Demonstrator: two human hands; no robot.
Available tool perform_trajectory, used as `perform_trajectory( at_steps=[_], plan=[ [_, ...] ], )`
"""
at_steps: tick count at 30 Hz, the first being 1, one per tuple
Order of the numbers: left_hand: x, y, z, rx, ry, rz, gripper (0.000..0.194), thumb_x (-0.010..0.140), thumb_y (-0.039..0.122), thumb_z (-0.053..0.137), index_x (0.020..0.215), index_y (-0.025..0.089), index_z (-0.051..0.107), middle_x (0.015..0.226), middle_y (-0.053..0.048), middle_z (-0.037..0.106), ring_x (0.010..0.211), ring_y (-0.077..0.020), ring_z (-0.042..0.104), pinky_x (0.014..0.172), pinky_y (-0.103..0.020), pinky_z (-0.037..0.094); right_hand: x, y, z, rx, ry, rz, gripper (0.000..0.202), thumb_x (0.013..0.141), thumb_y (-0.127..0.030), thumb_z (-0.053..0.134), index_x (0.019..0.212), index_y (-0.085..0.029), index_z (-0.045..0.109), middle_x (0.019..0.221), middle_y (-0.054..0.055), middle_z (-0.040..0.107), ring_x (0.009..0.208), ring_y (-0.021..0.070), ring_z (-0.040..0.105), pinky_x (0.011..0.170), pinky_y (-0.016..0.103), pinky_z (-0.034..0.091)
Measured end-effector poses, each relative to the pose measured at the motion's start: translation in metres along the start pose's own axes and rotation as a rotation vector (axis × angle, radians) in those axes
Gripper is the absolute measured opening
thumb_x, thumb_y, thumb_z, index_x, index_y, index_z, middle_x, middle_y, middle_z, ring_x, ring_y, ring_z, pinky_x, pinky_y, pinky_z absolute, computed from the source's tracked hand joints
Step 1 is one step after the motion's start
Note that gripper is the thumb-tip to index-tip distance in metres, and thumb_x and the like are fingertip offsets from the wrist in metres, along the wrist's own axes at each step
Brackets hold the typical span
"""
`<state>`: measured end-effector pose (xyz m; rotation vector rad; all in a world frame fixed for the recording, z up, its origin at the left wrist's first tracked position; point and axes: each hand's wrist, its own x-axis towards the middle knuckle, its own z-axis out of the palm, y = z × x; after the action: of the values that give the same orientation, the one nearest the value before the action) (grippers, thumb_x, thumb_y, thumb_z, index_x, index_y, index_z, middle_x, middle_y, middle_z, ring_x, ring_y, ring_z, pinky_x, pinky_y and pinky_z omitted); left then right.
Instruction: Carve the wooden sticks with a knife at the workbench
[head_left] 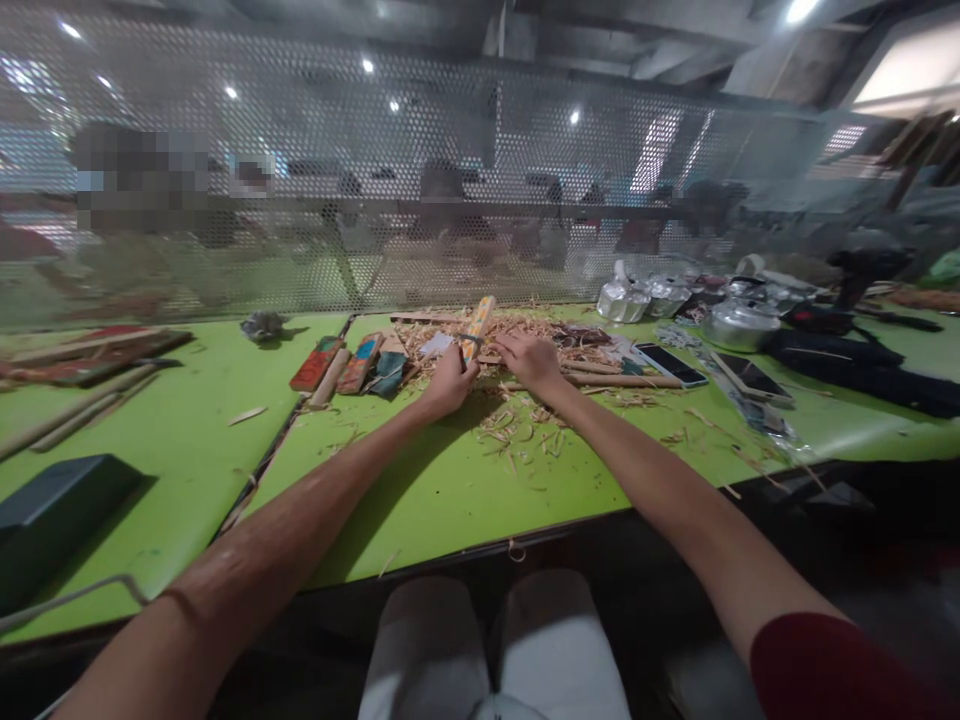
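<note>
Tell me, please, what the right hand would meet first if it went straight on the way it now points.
The right hand would most likely meet the yellow patterned bar held in the left hand; whether the two already touch is hard to tell.

From where I stood, small ceiling lights (367, 66) left the room dim. The left hand (448, 384) and forearm (315, 490) threw a soft shadow on the counter (427, 520); kettles (742, 326) near its right end glinted. Past its far edge, the perforated screen (457, 130) looked hazy, partly pixelated; wide-angle stretching bent the counter's ends.
</note>
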<state>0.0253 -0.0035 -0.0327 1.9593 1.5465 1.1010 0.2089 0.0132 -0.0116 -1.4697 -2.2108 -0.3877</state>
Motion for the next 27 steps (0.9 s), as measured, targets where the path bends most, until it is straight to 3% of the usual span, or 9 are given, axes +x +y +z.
perform_trajectory(
  at_steps=[15,21,27],
  plan=[
    [0.005,-0.013,0.002,0.047,-0.017,0.07,0.024,0.096,0.025,0.053,0.08,0.025,0.035,0.077,0.001,0.048,0.073,-0.0177,0.046,0.066,-0.031,0.032,0.002,0.003,-0.003,-0.04,-0.026,0.021,0.045,0.112,-0.043,0.04,0.129,-0.022,0.076,0.118,0.009,0.074,0.094,0.0214,0.063,0.069,0.028,0.034],
    [0.0,-0.011,0.004,0.084,-0.106,0.129,0.021,0.097,0.03,0.053,0.082,0.025,0.039,0.077,0.0,0.053,0.072,-0.0185,0.049,0.065,-0.031,0.034,0.008,0.026,-0.014,0.031,0.07,0.188,0.047,0.112,-0.043,0.041,0.128,-0.017,0.077,0.115,0.011,0.076,0.095,0.0197,0.062,0.071,0.026,0.033],
    [-0.004,-0.009,0.006,0.059,-0.098,0.121,0.02,0.096,0.032,0.053,0.083,0.025,0.039,0.077,-0.001,0.054,0.072,-0.0186,0.049,0.065,-0.031,0.036,0.008,0.037,-0.014,0.011,0.099,0.216,0.044,0.111,-0.044,0.046,0.127,-0.019,0.078,0.117,0.01,0.076,0.096,0.0198,0.061,0.072,0.026,0.032]
  ],
)
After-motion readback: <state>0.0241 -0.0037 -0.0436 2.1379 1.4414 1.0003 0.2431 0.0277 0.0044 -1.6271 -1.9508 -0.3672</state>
